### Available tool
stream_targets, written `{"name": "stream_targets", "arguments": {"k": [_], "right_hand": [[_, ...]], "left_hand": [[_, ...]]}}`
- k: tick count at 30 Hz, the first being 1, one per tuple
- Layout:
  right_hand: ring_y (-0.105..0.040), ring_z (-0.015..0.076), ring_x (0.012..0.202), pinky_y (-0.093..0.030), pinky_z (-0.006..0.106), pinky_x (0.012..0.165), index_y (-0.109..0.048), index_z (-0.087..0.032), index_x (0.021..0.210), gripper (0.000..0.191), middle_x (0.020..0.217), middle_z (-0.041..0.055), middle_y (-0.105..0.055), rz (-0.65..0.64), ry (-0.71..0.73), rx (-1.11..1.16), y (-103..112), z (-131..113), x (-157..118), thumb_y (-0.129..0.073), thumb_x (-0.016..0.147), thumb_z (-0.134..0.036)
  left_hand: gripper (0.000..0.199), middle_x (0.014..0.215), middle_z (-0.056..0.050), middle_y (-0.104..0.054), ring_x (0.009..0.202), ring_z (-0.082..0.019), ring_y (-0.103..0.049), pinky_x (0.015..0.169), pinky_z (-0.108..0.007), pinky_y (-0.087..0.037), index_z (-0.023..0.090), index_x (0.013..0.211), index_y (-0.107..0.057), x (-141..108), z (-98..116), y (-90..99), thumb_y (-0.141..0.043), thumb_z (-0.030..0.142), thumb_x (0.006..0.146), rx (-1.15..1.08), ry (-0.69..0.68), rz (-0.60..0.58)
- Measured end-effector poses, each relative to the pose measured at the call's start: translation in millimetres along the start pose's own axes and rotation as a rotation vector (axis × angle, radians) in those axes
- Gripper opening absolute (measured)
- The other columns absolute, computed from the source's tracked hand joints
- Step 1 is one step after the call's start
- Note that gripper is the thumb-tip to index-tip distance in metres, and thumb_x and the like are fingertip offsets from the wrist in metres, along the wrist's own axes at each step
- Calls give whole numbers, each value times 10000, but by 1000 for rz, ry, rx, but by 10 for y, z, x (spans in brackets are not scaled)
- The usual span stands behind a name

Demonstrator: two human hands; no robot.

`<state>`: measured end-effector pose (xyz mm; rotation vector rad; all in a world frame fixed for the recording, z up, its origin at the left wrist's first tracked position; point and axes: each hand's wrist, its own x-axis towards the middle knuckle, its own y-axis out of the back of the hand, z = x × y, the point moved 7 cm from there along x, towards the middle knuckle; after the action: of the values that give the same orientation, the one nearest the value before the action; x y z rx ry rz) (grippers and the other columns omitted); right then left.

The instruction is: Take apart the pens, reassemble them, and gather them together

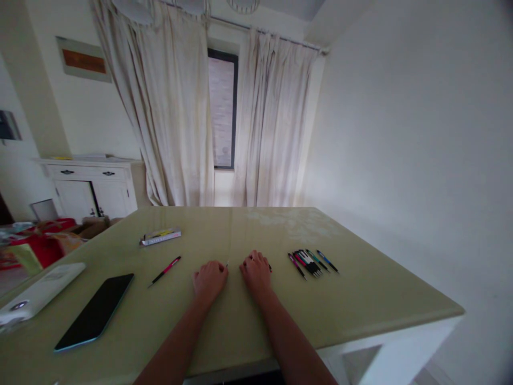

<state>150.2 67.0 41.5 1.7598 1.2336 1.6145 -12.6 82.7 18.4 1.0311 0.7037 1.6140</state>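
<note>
My left hand (210, 279) rests on the table with its fingers curled closed. A thin, pale tip (227, 264) sticks out by its fingertips, too small to name. Just to the right, my right hand (257, 274) is closed around what looks like a pen (270, 268); only a dark end shows past the fingers. A gap separates the two hands. Right of them lies a group of pens (308, 263) in pink, black, white, green and blue, side by side. A single pink-and-black pen (165, 271) lies left of my left hand.
The greenish table (248, 321) bears a small white box (161, 236) with yellow on it. At left lie a black-screened phone (96, 310) and a long white object (42, 291). Beyond the left edge are red bags (44, 240) and a white cabinet (92, 184). A wall stands at right.
</note>
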Motion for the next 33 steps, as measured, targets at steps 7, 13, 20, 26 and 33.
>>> {"name": "stream_targets", "arguments": {"k": [7,13,20,26,33], "right_hand": [[-585,296,968,-418,422,875,-705,-182,882,206,995,140,-655,-13,16,-78,-72,-7,4,-507,921,-137],[-618,236,891,-440,349,839,-655,-189,927,183,927,85,-685,31,21,175,46,-27,-27,-478,970,-205],[-668,174,820,-482,263,730,-699,-201,969,177,917,50,-737,34,43,734,104,-150,-54,-555,957,-303],[-680,180,800,-508,285,750,-756,-222,962,171,918,51,-756,64,82,855,172,-169,-47,-620,924,-317],[-626,154,689,-481,241,633,-744,-207,923,127,851,36,-735,116,46,835,213,-135,-52,-627,893,-245]], "left_hand": [[300,1022,-186,-673,1014,-365,-618,819,-475,-476,159,909,-674,-168,82,-34,-405,289,932,193,-213,7],[253,887,-132,-714,890,-288,-669,844,-453,-494,161,974,-639,-8,-56,-8,-441,309,920,-245,-75,-15],[528,863,-64,-735,790,-185,-693,822,-350,-551,166,1019,-684,101,-146,32,-753,564,679,-1295,104,-8],[481,923,-54,-753,865,-156,-710,832,-293,-539,192,887,-615,-6,-56,-56,-865,493,608,-1648,239,-137],[490,933,-22,-751,849,-177,-738,824,-327,-567,232,956,-534,3,-89,-53,-861,435,651,-1772,262,-109]]}}
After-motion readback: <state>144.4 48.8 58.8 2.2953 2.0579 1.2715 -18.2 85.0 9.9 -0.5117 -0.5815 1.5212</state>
